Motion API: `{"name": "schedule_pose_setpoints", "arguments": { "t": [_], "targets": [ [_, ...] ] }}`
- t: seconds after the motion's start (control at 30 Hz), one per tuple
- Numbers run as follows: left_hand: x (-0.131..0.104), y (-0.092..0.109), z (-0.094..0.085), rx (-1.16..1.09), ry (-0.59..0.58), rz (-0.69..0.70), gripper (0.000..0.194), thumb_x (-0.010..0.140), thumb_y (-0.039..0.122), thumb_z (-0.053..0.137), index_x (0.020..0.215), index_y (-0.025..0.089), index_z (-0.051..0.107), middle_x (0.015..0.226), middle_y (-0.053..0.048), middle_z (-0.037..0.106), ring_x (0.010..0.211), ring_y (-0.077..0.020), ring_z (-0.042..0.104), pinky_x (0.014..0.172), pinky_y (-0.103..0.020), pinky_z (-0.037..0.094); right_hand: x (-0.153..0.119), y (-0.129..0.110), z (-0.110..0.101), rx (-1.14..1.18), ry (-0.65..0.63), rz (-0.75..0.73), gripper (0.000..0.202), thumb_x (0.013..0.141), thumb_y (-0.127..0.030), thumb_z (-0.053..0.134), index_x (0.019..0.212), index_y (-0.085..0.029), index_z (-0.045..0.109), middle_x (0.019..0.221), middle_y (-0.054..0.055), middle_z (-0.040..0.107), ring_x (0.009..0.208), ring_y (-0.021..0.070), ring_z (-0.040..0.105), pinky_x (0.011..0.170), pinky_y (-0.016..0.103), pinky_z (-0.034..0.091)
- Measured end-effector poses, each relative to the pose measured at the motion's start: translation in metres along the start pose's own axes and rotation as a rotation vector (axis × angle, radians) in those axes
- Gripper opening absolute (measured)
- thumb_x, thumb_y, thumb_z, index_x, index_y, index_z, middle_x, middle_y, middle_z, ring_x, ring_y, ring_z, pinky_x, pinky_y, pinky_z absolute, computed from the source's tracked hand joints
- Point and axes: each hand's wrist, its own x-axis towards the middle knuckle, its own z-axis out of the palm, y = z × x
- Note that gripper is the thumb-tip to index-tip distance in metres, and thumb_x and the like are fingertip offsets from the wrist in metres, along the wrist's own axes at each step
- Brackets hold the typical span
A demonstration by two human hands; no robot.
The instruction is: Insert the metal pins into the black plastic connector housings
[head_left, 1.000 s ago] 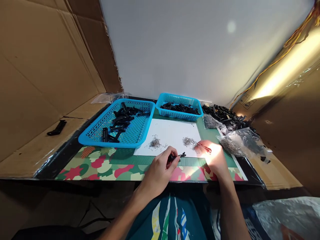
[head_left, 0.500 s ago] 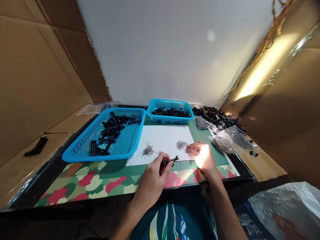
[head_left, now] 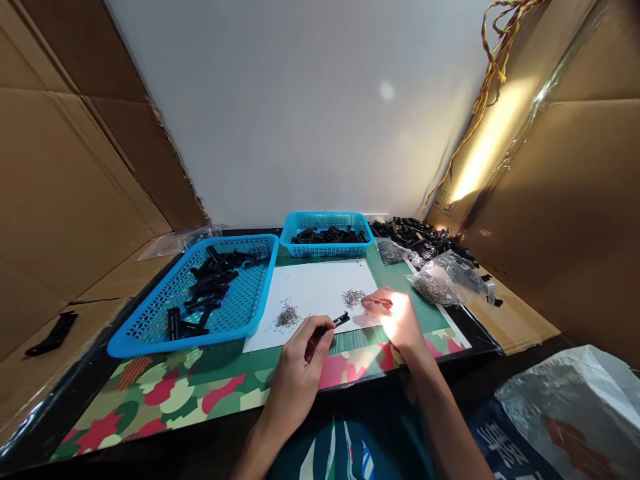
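Note:
My left hand [head_left: 306, 357] is closed around a black plastic part [head_left: 341, 319]; its narrow, slotted end sticks out to the right past the thumb and forefinger. The rest of that part is hidden in the fingers. Brightly lit, my right hand [head_left: 393, 313] is closed in a pinch at the edge of a pile of tiny metal pieces [head_left: 354, 298]. A thin reddish tool [head_left: 383, 303] shows between its fingers, too small and glared to name exactly. A second, darker pile of small metal pieces [head_left: 288, 315] lies to the left on the white sheet [head_left: 313, 283].
At left stands a large blue basket [head_left: 255, 319] holding black parts; a smaller blue basket [head_left: 327, 251] with more is behind the sheet. Black parts are heaped [head_left: 415, 233] back right, beside clear bags [head_left: 435, 283] of small pieces. Cardboard walls [head_left: 555, 187] flank the table.
The view has tilted up and shifted right, so the table sits a little lower and further left. Both hands stay near the sheet, the left still gripping the black plastic part.

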Motion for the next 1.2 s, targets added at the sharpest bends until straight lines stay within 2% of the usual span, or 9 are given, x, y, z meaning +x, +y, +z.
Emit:
{"name": "schedule_pose_setpoints", "arguments": {
  "t": [0.1, 0.17, 0.27, 0.33, 0.5, 0.7, 0.8, 0.93, 1.2],
  "targets": [
    [-0.001, -0.001, 0.0, -0.025, 0.144, 0.083, 0.023, 0.107, 0.033, 0.05, 0.114, 0.026, 0.071, 0.105, -0.003, 0.065, 0.098, -0.0181, 0.063, 0.084, -0.027, 0.05, -0.009, -0.009, 0.001, 0.083, -0.038, 0.033, 0.017, 0.08, -0.032, 0.073, 0.075, -0.017, 0.078, 0.079, 0.007, 0.073, 0.073, 0.0216, 0.068, 0.069, 0.032, 0.053],
    [-0.001, -0.002, 0.0, -0.016, 0.21, 0.097, 0.025, 0.106, 0.032, 0.052, 0.113, 0.026, 0.075, 0.107, -0.004, 0.062, 0.097, -0.0176, 0.062, 0.081, -0.027, 0.049, -0.014, -0.014, 0.003, 0.147, -0.058, 0.069, 0.017, 0.081, -0.033, 0.073, 0.078, -0.017, 0.077, 0.075, 0.005, 0.072, 0.073, 0.0206, 0.066, 0.069, 0.031, 0.051],
    [0.002, 0.001, 0.003, 0.012, 0.172, 0.048, 0.026, 0.105, 0.036, 0.054, 0.113, 0.026, 0.077, 0.105, -0.003, 0.057, 0.083, -0.0149, 0.059, 0.07, -0.026, 0.047, -0.019, -0.019, 0.006, 0.223, -0.105, 0.113, 0.019, 0.081, -0.036, 0.074, 0.078, -0.017, 0.074, 0.071, 0.003, 0.069, 0.068, 0.0178, 0.062, 0.065, 0.029, 0.048],
    [0.005, 0.005, 0.006, 0.018, 0.106, 0.012, 0.027, 0.105, 0.04, 0.055, 0.116, 0.027, 0.076, 0.102, -0.003, 0.057, 0.078, -0.0142, 0.057, 0.069, -0.027, 0.046, -0.022, -0.023, 0.008, 0.242, -0.14, 0.096, 0.019, 0.082, -0.035, 0.074, 0.076, -0.017, 0.074, 0.073, 0.003, 0.068, 0.068, 0.0166, 0.06, 0.064, 0.028, 0.047],
    [0.006, 0.011, 0.015, -0.054, 0.024, -0.035, 0.026, 0.105, 0.043, 0.055, 0.107, 0.024, 0.072, 0.102, -0.002, 0.061, 0.089, -0.0168, 0.06, 0.077, -0.028, 0.046, -0.03, -0.029, 0.014, 0.252, -0.162, 0.025, 0.015, 0.084, -0.03, 0.076, 0.078, -0.017, 0.079, 0.081, 0.005, 0.072, 0.076, 0.0185, 0.066, 0.071, 0.029, 0.051],
    [0.001, 0.01, 0.017, -0.153, 0.016, -0.088, 0.025, 0.104, 0.042, 0.055, 0.1, 0.022, 0.069, 0.098, -0.002, 0.06, 0.09, -0.0179, 0.06, 0.077, -0.028, 0.045, -0.035, -0.027, 0.019, 0.159, -0.117, -0.093, 0.009, 0.082, -0.028, 0.081, 0.079, -0.02, 0.084, 0.078, 0.004, 0.07, 0.07, 0.0176, 0.065, 0.065, 0.029, 0.051],
    [0.002, 0.01, 0.017, -0.239, 0.06, -0.1, 0.025, 0.103, 0.041, 0.057, 0.094, 0.021, 0.068, 0.093, -0.002, 0.06, 0.088, -0.0177, 0.06, 0.077, -0.028, 0.045, -0.037, -0.029, 0.02, 0.118, -0.087, -0.125, 0.011, 0.085, -0.031, 0.08, 0.087, -0.021, 0.085, 0.077, 0.003, 0.07, 0.069, 0.0171, 0.064, 0.063, 0.029, 0.049],
    [0.002, 0.011, 0.017, -0.287, 0.114, -0.102, 0.024, 0.102, 0.04, 0.059, 0.093, 0.02, 0.069, 0.093, -0.002, 0.061, 0.09, -0.0173, 0.061, 0.08, -0.027, 0.045, -0.041, -0.032, 0.02, 0.109, -0.136, -0.13, 0.015, 0.091, -0.032, 0.074, 0.093, -0.021, 0.084, 0.082, 0.004, 0.073, 0.075, 0.0186, 0.068, 0.068, 0.03, 0.051],
    [-0.003, 0.012, 0.017, -0.182, 0.137, -0.085, 0.024, 0.101, 0.041, 0.061, 0.095, 0.021, 0.073, 0.092, -0.002, 0.061, 0.084, -0.0166, 0.06, 0.074, -0.027, 0.045, -0.041, -0.025, 0.024, 0.175, -0.163, 0.012, 0.019, 0.091, -0.036, 0.072, 0.09, -0.018, 0.081, 0.083, 0.006, 0.076, 0.076, 0.02, 0.07, 0.068, 0.029, 0.054]
  ]
}}
